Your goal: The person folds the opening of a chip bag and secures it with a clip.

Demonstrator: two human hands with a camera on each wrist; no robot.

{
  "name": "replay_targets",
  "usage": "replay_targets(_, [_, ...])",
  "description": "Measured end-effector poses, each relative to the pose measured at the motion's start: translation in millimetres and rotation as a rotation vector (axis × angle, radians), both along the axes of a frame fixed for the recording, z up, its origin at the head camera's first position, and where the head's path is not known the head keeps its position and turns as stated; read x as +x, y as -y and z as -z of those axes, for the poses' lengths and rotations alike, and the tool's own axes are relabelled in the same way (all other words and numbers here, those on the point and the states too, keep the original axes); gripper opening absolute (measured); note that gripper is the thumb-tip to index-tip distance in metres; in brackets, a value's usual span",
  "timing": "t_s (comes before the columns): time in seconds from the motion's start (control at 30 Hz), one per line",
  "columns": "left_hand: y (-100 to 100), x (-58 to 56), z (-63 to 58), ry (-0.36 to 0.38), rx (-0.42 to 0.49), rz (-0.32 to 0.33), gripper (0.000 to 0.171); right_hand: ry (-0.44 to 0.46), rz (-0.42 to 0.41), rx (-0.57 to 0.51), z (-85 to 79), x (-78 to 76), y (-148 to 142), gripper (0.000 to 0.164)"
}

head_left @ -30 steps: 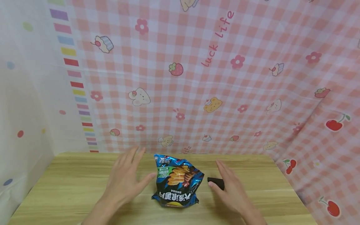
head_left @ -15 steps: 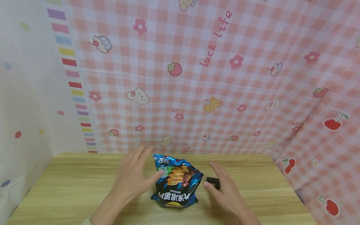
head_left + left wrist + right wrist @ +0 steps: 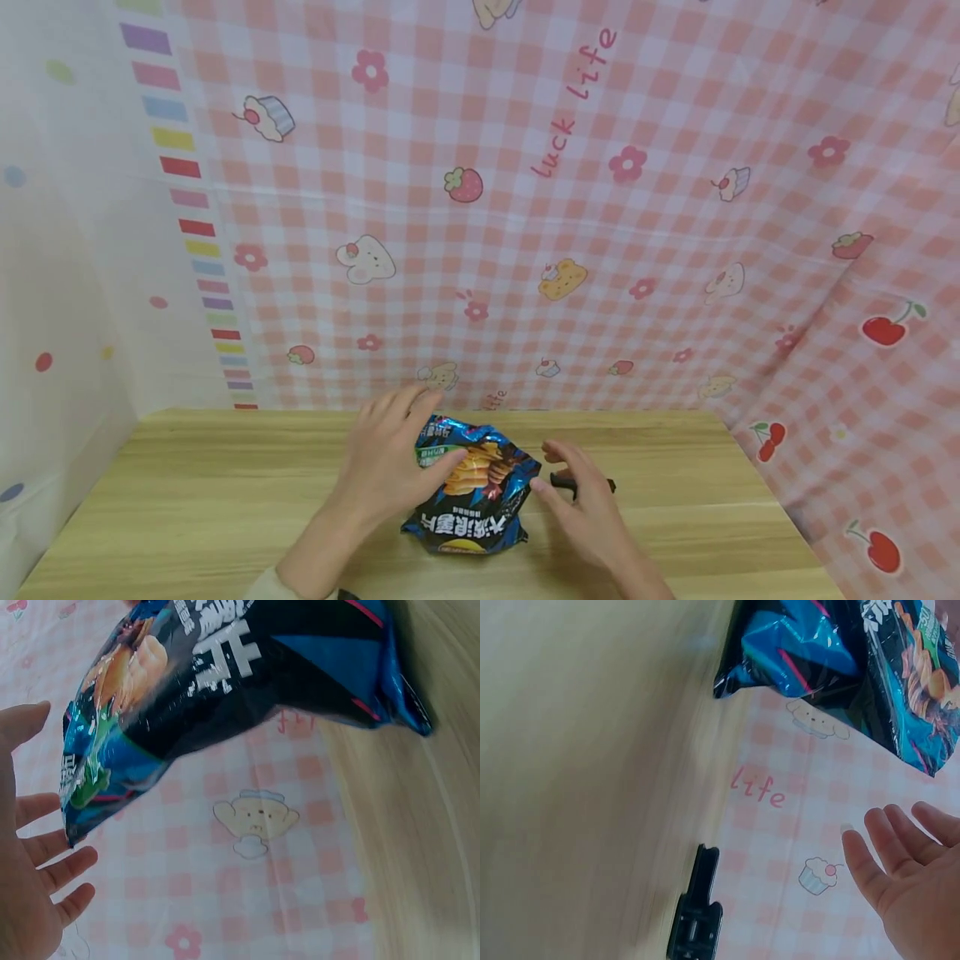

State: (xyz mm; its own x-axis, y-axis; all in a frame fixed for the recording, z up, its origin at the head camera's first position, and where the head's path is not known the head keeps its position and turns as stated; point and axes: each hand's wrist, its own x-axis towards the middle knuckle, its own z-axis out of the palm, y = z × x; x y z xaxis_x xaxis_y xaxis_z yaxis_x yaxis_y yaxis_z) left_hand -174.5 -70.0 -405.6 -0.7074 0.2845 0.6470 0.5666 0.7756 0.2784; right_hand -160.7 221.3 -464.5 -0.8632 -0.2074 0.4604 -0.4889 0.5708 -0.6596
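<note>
A blue and black chip bag (image 3: 480,500) stands on the wooden table, its printing upside down in the head view. My left hand (image 3: 390,458) is at its left side, thumb over the front. In the left wrist view the fingers (image 3: 69,870) are spread beside the bag's corner; whether they touch it I cannot tell. My right hand (image 3: 588,504) is just off the bag's right corner with relaxed fingers, and in the right wrist view a gap shows between them and the bag (image 3: 900,682). Behind that hand lies a black clip-like object (image 3: 696,915), partly hidden in the head view.
The wooden table (image 3: 225,492) ends at a pink checked cloth (image 3: 480,250) hanging behind it. More cloth hangs at the left and right sides. A small dark item (image 3: 347,594) shows by the left sleeve at the bottom edge.
My left hand has moved right, its thumb now over the bag's front. My right hand has moved left towards the bag, its fingers bending more. The bag stays in place.
</note>
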Motion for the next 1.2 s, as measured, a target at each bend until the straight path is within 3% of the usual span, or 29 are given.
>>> replay_targets(0.47, [-21.7,-5.2,0.6,-0.096,-0.023,0.059,0.063,0.014,-0.021,-0.142,-2.1,-1.7,13.7,0.035])
replay_targets(0.87, [-33.3,-7.2,-1.8,-0.082,-0.057,0.089,0.044,0.035,0.004,-0.201,-1.7,-3.5,22.2,0.027])
replay_targets(1.2, [-38.3,-7.2,-2.5,-0.043,-0.066,0.089,0.039,0.160,0.043,-0.252,-6.0,-0.9,26.8,0.016])
